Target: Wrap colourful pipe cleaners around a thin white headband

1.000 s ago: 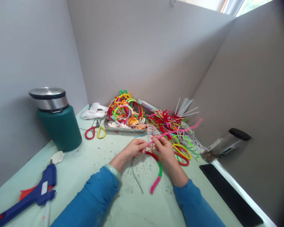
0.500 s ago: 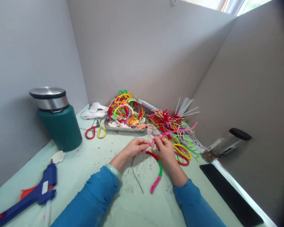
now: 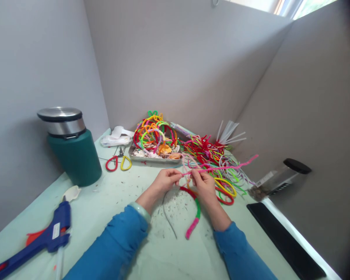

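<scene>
A pink pipe cleaner (image 3: 235, 167) runs from between my fingers out to the right, over the pile. My left hand (image 3: 167, 180) pinches its left end, and my right hand (image 3: 203, 184) pinches it just beside. Below my hands hangs or lies a curved headband, its right side wrapped in red, green and pink (image 3: 197, 210), its left side a bare thin grey band (image 3: 168, 219). Pale pink and orange strands show between my hands; how they join the band is too small to tell.
A metal tray (image 3: 156, 159) holds shells and colourful hoops. Right of it lie loose pipe cleaners (image 3: 205, 149) and scissors with red and yellow handles (image 3: 226, 187). Pliers (image 3: 121, 159), a green bottle (image 3: 76, 157) and a blue glue gun (image 3: 56, 229) are left; a clear jar (image 3: 275, 181) stands right.
The free end of the pink pipe cleaner has swung outward to the right and lies flatter. Both hands keep their pinch, with only slight shifts of the fingers.
</scene>
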The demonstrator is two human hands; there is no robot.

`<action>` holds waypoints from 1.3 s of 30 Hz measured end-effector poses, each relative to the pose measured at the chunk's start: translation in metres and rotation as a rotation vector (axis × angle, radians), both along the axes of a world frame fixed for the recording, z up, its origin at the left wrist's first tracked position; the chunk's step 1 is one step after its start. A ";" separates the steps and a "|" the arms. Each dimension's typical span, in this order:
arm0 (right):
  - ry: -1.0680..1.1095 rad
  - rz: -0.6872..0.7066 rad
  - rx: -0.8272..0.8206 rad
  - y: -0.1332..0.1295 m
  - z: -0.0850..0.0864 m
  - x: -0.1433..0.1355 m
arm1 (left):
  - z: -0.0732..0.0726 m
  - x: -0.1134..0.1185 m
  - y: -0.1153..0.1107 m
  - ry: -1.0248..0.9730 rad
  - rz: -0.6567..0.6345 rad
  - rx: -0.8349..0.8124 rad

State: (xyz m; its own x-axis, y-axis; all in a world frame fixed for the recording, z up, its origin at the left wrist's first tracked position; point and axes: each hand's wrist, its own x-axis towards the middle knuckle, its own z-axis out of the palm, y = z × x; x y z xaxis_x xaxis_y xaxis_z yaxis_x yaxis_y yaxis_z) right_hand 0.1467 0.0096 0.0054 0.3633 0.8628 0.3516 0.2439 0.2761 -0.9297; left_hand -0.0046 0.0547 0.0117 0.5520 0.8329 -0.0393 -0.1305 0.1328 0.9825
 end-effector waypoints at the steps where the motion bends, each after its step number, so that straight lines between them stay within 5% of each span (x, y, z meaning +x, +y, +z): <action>1: 0.037 0.011 -0.009 0.000 0.001 0.000 | 0.002 -0.002 -0.001 -0.027 -0.024 -0.014; 6: 0.204 0.067 -0.061 0.002 0.002 -0.002 | 0.002 -0.004 -0.002 -0.055 -0.158 -0.003; 13: 0.187 -0.087 -0.012 0.004 0.001 0.007 | -0.002 0.002 0.000 0.050 -0.039 0.116; 23: 0.074 0.043 -0.094 0.005 -0.003 0.000 | -0.009 0.002 0.005 0.130 -0.026 0.125; 30: 0.113 -0.016 -0.056 0.003 0.004 0.004 | -0.008 -0.001 0.004 -0.096 -0.120 -0.083; 39: 0.106 -0.050 -0.040 0.004 -0.002 0.001 | -0.006 0.001 0.002 0.072 -0.030 0.054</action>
